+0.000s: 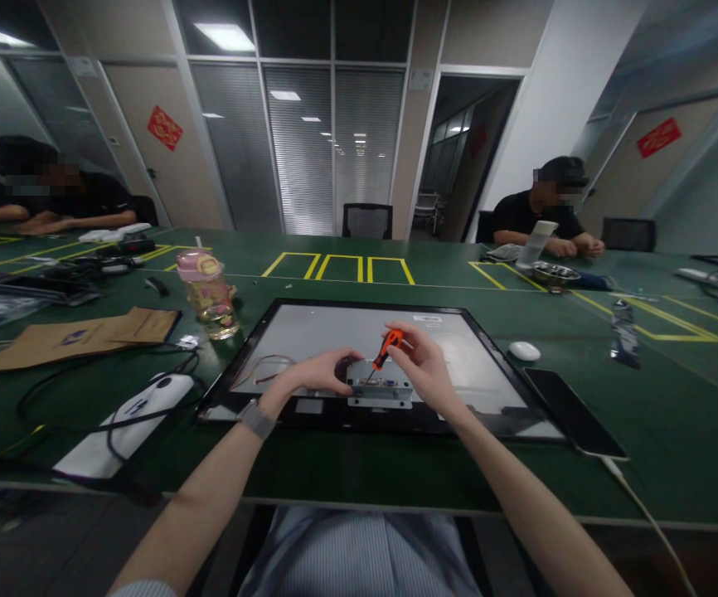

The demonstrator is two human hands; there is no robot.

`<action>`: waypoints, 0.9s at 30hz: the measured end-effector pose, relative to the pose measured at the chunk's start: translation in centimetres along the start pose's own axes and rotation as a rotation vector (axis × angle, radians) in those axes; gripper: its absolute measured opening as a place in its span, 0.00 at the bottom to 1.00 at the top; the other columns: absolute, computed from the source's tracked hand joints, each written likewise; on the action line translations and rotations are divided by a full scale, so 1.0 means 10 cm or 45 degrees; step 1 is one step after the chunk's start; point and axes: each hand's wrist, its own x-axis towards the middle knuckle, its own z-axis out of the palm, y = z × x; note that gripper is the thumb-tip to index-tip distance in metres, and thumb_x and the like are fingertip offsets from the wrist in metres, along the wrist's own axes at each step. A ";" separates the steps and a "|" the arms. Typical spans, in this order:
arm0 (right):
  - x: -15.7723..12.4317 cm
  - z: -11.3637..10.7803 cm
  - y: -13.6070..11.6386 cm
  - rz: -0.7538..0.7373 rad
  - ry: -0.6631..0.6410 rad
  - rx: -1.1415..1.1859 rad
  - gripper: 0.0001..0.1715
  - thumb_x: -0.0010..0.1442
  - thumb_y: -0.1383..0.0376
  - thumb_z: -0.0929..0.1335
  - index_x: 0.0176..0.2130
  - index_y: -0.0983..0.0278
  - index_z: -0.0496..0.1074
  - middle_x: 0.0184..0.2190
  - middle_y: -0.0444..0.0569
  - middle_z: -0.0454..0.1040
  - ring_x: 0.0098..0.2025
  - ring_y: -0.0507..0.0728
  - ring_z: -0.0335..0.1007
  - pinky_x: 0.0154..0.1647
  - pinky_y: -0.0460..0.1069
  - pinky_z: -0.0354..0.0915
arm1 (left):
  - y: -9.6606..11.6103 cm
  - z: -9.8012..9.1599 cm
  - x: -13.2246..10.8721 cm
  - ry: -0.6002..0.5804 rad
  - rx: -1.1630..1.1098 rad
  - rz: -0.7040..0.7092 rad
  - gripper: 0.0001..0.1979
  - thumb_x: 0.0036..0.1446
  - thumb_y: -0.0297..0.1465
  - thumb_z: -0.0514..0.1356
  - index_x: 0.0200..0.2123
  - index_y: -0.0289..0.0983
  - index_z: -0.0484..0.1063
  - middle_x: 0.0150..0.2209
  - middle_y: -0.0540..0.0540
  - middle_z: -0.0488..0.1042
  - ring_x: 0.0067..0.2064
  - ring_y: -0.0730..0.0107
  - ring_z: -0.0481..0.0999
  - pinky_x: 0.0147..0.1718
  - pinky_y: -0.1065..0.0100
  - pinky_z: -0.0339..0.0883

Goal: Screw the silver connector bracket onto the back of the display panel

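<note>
One screwdriver (386, 348) gripped by right hand (423, 362), tip indistinct; left hand (325, 371) at metal bracket (384, 395), grip unclear.

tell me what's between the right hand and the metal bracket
In the head view, the orange screwdriver lies there, slanting from the right hand down toward the metal bracket.

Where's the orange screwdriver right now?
Head view, just right of centre: the screwdriver is in the grip of the right hand, slanting down toward the bracket on the panel, with the left hand to its left.
</note>
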 end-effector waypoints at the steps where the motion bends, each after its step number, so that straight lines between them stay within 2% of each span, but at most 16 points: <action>1: 0.00 0.00 -0.01 -0.007 -0.019 0.008 0.19 0.61 0.62 0.66 0.52 0.55 0.66 0.43 0.50 0.71 0.47 0.56 0.68 0.50 0.55 0.66 | 0.00 0.00 0.00 0.003 0.002 -0.004 0.33 0.42 0.34 0.66 0.54 0.40 0.63 0.47 0.46 0.70 0.44 0.61 0.70 0.43 0.64 0.63; 3: -0.01 0.01 -0.03 -0.001 -0.081 0.026 0.21 0.63 0.61 0.64 0.55 0.56 0.63 0.48 0.52 0.70 0.50 0.57 0.67 0.52 0.57 0.65 | 0.01 0.00 0.00 0.002 0.001 -0.016 0.33 0.42 0.34 0.66 0.54 0.39 0.64 0.47 0.46 0.70 0.43 0.62 0.70 0.42 0.65 0.63; 6: -0.01 0.03 -0.03 0.045 -0.124 0.001 0.19 0.62 0.59 0.65 0.53 0.57 0.65 0.49 0.52 0.69 0.50 0.58 0.67 0.50 0.55 0.67 | 0.00 0.00 0.01 -0.020 -0.016 -0.030 0.33 0.43 0.34 0.66 0.54 0.39 0.63 0.45 0.46 0.70 0.40 0.64 0.70 0.39 0.66 0.63; 9: -0.01 0.03 0.02 0.052 -0.018 -0.094 0.19 0.58 0.60 0.68 0.50 0.57 0.68 0.43 0.49 0.70 0.43 0.56 0.68 0.45 0.53 0.69 | 0.01 0.00 0.00 -0.024 -0.031 -0.020 0.33 0.43 0.34 0.66 0.54 0.39 0.62 0.45 0.47 0.69 0.41 0.64 0.70 0.39 0.66 0.63; 11: -0.01 0.03 0.04 0.016 0.037 -0.144 0.20 0.58 0.62 0.69 0.51 0.57 0.67 0.41 0.48 0.70 0.40 0.55 0.69 0.46 0.53 0.68 | 0.03 0.00 0.00 -0.021 -0.031 -0.014 0.33 0.42 0.33 0.66 0.54 0.39 0.63 0.45 0.46 0.69 0.42 0.63 0.69 0.40 0.65 0.63; 15: -0.02 0.02 0.04 -0.048 -0.053 -0.121 0.23 0.62 0.64 0.65 0.56 0.56 0.62 0.45 0.50 0.70 0.47 0.57 0.68 0.53 0.57 0.64 | 0.07 -0.01 -0.01 -0.026 -0.036 -0.027 0.32 0.42 0.33 0.66 0.53 0.38 0.63 0.45 0.46 0.69 0.41 0.64 0.69 0.39 0.66 0.63; 17: -0.02 0.02 0.02 -0.050 -0.086 -0.090 0.21 0.62 0.63 0.65 0.55 0.56 0.64 0.46 0.50 0.70 0.49 0.57 0.67 0.52 0.56 0.65 | 0.09 -0.01 -0.01 -0.029 -0.036 -0.032 0.33 0.43 0.33 0.66 0.53 0.37 0.63 0.43 0.46 0.70 0.39 0.66 0.69 0.37 0.67 0.62; 22: -0.01 0.02 -0.03 -0.036 -0.023 -0.082 0.11 0.60 0.62 0.68 0.44 0.57 0.71 0.40 0.48 0.69 0.42 0.55 0.69 0.45 0.52 0.68 | 0.05 0.00 -0.01 -0.024 -0.034 -0.016 0.32 0.43 0.34 0.66 0.54 0.38 0.62 0.41 0.48 0.69 0.37 0.67 0.68 0.35 0.68 0.62; 27: -0.03 0.03 -0.08 -0.027 -0.127 -0.100 0.20 0.65 0.63 0.61 0.56 0.55 0.63 0.49 0.51 0.70 0.49 0.56 0.68 0.54 0.56 0.63 | 0.03 0.01 0.00 -0.004 -0.022 -0.022 0.33 0.42 0.34 0.66 0.53 0.37 0.63 0.41 0.48 0.69 0.37 0.68 0.68 0.36 0.68 0.61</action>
